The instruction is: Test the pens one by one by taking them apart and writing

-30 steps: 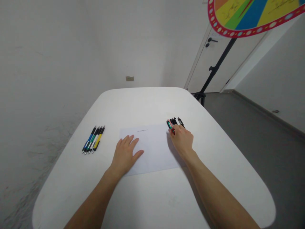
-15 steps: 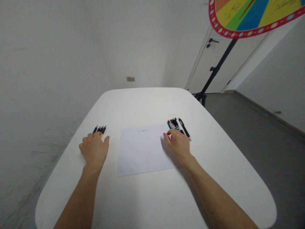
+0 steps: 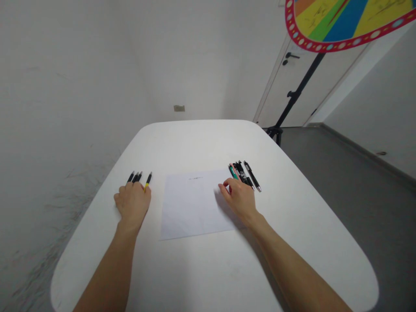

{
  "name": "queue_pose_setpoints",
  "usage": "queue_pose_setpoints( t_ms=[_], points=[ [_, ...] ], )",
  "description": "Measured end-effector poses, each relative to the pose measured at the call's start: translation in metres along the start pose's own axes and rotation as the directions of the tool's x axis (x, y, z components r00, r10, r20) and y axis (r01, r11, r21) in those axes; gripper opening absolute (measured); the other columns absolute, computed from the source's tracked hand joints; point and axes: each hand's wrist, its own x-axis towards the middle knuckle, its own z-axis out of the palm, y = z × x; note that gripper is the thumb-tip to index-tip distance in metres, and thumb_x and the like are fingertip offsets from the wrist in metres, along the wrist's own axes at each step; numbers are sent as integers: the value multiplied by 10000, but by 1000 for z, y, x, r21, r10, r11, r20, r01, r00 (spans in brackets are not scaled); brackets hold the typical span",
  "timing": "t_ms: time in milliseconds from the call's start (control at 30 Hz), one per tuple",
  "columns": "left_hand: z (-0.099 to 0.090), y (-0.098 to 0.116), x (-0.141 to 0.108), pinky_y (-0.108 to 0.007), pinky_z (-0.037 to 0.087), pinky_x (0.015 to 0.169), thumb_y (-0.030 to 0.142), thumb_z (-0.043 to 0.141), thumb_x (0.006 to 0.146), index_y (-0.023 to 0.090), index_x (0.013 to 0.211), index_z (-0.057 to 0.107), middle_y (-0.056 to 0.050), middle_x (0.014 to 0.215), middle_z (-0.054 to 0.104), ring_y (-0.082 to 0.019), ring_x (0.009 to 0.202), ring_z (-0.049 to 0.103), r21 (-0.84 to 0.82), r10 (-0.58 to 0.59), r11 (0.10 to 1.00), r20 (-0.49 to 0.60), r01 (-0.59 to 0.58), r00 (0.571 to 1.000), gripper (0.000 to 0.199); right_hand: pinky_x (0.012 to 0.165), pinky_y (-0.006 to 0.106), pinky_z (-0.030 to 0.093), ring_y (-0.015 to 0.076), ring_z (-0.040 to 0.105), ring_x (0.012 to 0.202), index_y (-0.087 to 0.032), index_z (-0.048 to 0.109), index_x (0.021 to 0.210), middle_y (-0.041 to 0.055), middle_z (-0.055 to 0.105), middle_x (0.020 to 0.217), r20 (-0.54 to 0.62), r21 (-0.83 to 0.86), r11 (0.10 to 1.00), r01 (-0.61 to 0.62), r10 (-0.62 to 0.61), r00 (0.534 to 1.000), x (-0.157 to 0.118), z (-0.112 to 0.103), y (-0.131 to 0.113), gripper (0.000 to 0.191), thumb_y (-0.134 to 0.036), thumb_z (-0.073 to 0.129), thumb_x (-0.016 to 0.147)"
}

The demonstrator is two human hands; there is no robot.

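Observation:
On the left of the white table, my left hand lies low, back up, over a row of pens. Its thumb and index finger are closed at a yellow pen with a black grip, which stands slightly apart from the black-tipped pens beside it. The lower ends of these pens are hidden under the hand. Above the right part of a white sheet of paper hovers my right hand, fingers loosely curled and thumb apart, nothing seen between them. Just beyond it lie several pens, mostly black.
Small writing runs along the paper's far edge. A single black pen lies at the right of its group. Past the table's right side stand a black stand with a colourful wheel and a door.
My left hand has shifted slightly right, drawing the yellow pen away from the other pens. My right hand has moved a little left, with thumb and index finger slightly more apart.

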Motion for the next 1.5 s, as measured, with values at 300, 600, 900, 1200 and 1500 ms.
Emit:
queue_pose_setpoints(
  t_ms=[300, 600, 900, 1200, 1500],
  points=[
    [-5, 48, -31, -292, 453, 631, 512, 493, 836, 188, 811, 594, -16, 721, 611, -164, 649, 552, -869, 178, 494, 83, -16, 981, 340, 615, 263, 452, 115, 530, 578, -199, 576, 1266, 21, 666, 876, 24, 560, 818, 131, -174, 984, -8, 4, -11, 440, -249, 605, 830],
    [-21, 77, -58, -232, 354, 510, 486, 609, 751, 177, 710, 610, 32, 590, 527, -109, 537, 444, -963, 503, 244, 230, 119, 833, 312, 679, 278, 490, 149, 613, 748, -236, 658, 1158, 63, 671, 961, 0, 537, 758, 369, -437, 899, -19, 13, -28, 334, -140, 577, 849],
    [-9, 70, -54, -249, 444, 603, 402, 654, 762, 177, 977, 643, -9, 802, 637, -118, 631, 523, -979, 363, 201, 62, -13, 930, 311, 600, 272, 466, 132, 560, 617, -217, 630, 916, -2, 611, 713, 211, 969, 149, -198, -76, 974, -15, 13, -36, 284, -494, 595, 862],
    [-12, 70, -58, -263, 451, 634, 322, 682, 735, 192, 824, 700, -1, 725, 665, -130, 638, 541, -968, 419, 224, -11, -115, 908, 158, 540, 243, 428, 107, 536, 528, -180, 690, 889, -29, 586, 574, 420, 890, -120, -441, -163, 893, -15, 14, -38, 393, -548, 718, 755],
    [-12, 71, -59, -246, 469, 629, 304, 606, 817, 191, 761, 685, 3, 689, 676, -129, 629, 570, -894, 386, 315, -187, -320, 904, 149, 521, 217, 442, 100, 581, 518, -201, 564, 749, -37, 646, 577, 440, 860, -242, -449, -94, 893, -15, 16, -39, 353, -388, 849, 661]
  ],
)
